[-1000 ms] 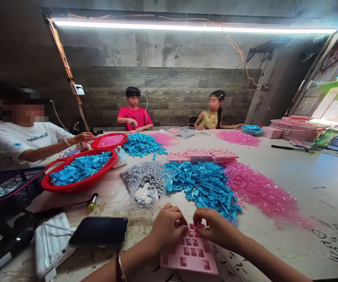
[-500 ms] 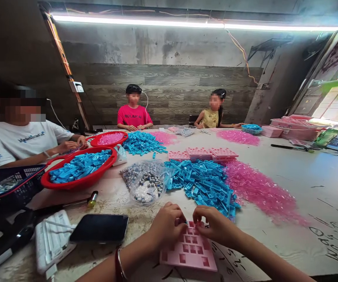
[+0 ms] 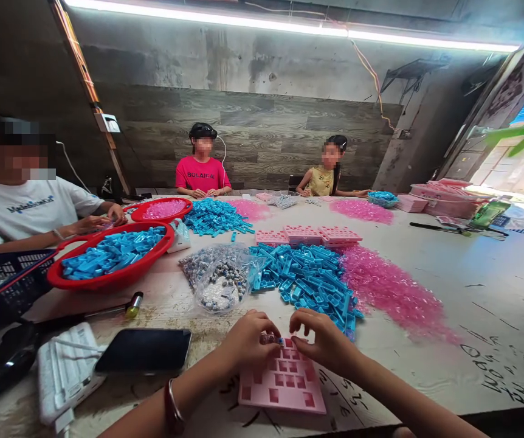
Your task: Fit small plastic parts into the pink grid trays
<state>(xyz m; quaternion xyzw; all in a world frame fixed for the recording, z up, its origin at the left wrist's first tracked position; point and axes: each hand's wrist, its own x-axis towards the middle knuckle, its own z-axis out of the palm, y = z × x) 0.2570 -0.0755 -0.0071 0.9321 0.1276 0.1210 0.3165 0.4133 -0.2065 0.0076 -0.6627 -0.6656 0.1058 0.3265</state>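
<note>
A pink block with rows of square holes (image 3: 289, 392) lies on the table in front of me. Over its far left edge is my left hand (image 3: 250, 340), its fingers curled round several small parts (image 3: 268, 337); a bluish-white bit shows at the thumb tip. My right hand (image 3: 321, 337) bends over the far right edge of the block, thumb and index finger close together; anything between them is too small to make out. Just beyond the hands lie a heap of blue plastic casings (image 3: 307, 277) and a clear bag of small grey, white and blue parts (image 3: 223, 286).
Pink clear pieces (image 3: 394, 295) spread to the right of the blue heap. More pink blocks (image 3: 307, 235) are stacked behind it. On the left are a phone (image 3: 143, 351), a white power bank (image 3: 68, 371) and a red basket (image 3: 107, 283) of blue casings. Three people sit around the table.
The view has shifted slightly, so the table's contents sit a little further left. My right thumb and fingers have shifted a little at the far edge of the block; the left hand keeps its curled grip.
</note>
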